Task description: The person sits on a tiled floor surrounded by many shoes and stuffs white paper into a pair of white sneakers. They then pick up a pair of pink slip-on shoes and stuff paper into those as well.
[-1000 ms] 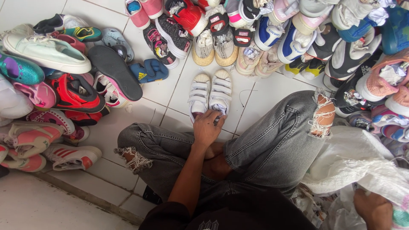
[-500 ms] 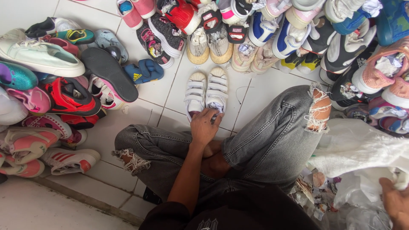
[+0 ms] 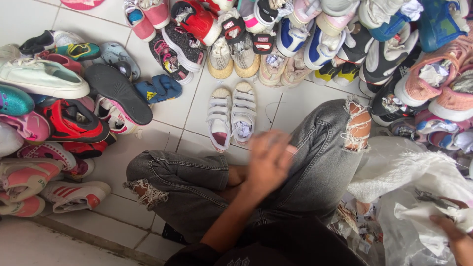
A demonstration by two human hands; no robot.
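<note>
I sit cross-legged in ripped grey jeans [image 3: 315, 172] on a white tiled floor. A pair of small white strap shoes [image 3: 231, 116] stands side by side just beyond my knees, with crumpled paper stuffed in the right one. My left hand [image 3: 268, 160] hovers blurred over my lap, a little below and right of that pair, fingers loose and holding nothing. At the lower right edge, my right hand [image 3: 451, 236] grips crumpled white paper [image 3: 419, 216] inside a white plastic bag [image 3: 394, 172].
Several shoes crowd the floor: a heap at left with a white sneaker [image 3: 42, 79], a red-and-black one [image 3: 74, 123] and an upturned black sole [image 3: 118, 93]. Rows of paper-stuffed sneakers [image 3: 315, 39] fill the top and right. Paper scraps [image 3: 357, 226] lie by my right thigh.
My left hand has pulled back from the heels of the white pair and swung right over my lap. My right hand stays at the lower right, in the white bag.
</note>
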